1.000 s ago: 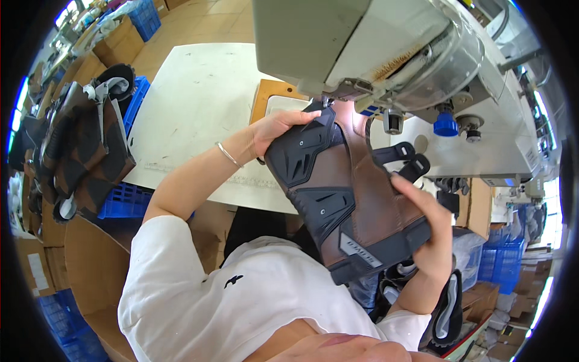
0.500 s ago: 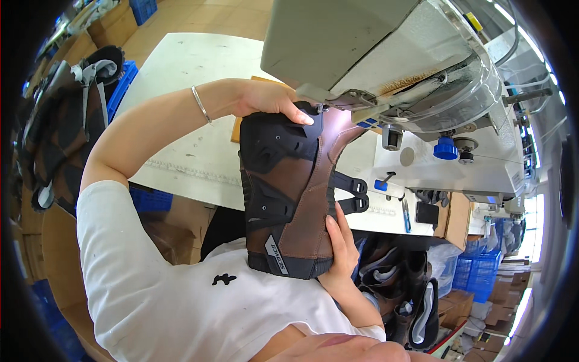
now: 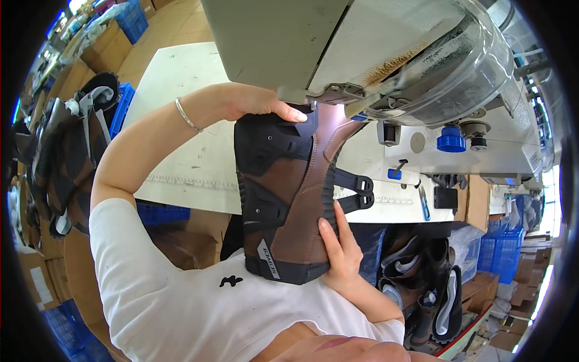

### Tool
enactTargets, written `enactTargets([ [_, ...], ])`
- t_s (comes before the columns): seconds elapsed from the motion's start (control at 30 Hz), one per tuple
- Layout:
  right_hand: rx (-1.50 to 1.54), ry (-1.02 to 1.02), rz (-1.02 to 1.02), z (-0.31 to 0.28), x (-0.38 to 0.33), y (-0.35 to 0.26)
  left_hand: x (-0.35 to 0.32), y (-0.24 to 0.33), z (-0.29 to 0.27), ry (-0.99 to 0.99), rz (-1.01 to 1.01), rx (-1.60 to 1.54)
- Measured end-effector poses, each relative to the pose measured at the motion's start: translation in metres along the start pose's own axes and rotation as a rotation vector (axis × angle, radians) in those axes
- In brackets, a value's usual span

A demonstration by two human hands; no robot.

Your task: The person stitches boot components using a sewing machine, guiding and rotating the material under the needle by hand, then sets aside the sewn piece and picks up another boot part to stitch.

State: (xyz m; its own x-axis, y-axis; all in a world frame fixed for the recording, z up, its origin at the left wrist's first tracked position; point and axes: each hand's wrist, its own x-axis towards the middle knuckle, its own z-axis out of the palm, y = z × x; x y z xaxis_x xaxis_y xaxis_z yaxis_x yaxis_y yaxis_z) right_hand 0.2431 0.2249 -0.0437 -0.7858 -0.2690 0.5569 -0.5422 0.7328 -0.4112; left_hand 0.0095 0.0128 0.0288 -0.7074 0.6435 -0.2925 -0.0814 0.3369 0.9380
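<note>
A brown and black boot upper [image 3: 289, 193] with black straps at its right side lies lengthwise under the arm of a large sewing machine [image 3: 374, 54]. My left hand [image 3: 253, 101], a thin bracelet on its wrist, presses on the far end of the upper close to the machine's needle area. My right hand [image 3: 339, 248] grips the near right edge of the upper, fingers laid flat on the brown leather. The needle itself is hidden behind the machine head.
A white work table [image 3: 181, 90] carries the machine. More boot uppers hang on a rack at the left [image 3: 57, 157] and lie in a pile at the lower right [image 3: 422, 283]. Blue crates [image 3: 497, 250] and cardboard boxes stand around.
The boot upper has turned from a slanted position to lengthwise and slid further under the machine head. My left hand moved up to its far end; my right hand shifted to its near edge.
</note>
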Motion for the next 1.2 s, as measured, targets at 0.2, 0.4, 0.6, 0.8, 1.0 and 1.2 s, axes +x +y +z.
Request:
enactTargets([
  [0.2, -0.023, -0.033, -0.046, 0.006, 0.007, -0.009, 0.004, -0.006, -0.006, -0.023, 0.033, 0.006],
  [0.4, -0.028, -0.066, -0.034, 0.003, 0.015, -0.013, 0.017, -0.011, -0.014, 0.022, 0.05, 0.198],
  [0.6, -0.012, -0.043, -0.001, 0.003, 0.026, -0.012, 0.02, -0.015, -0.018, 0.073, 0.052, 0.251],
  [0.8, -0.008, -0.073, 0.037, 0.001, 0.032, -0.014, 0.029, -0.017, -0.023, 0.09, 0.072, 0.186],
  [1.0, 0.063, -0.029, 0.102, -0.002, 0.041, -0.01, 0.03, -0.02, -0.027, 0.103, 0.084, 0.134],
  [1.2, 0.129, -0.03, 0.167, -0.015, 0.048, -0.008, 0.023, -0.027, -0.027, 0.115, 0.104, 0.084],
])
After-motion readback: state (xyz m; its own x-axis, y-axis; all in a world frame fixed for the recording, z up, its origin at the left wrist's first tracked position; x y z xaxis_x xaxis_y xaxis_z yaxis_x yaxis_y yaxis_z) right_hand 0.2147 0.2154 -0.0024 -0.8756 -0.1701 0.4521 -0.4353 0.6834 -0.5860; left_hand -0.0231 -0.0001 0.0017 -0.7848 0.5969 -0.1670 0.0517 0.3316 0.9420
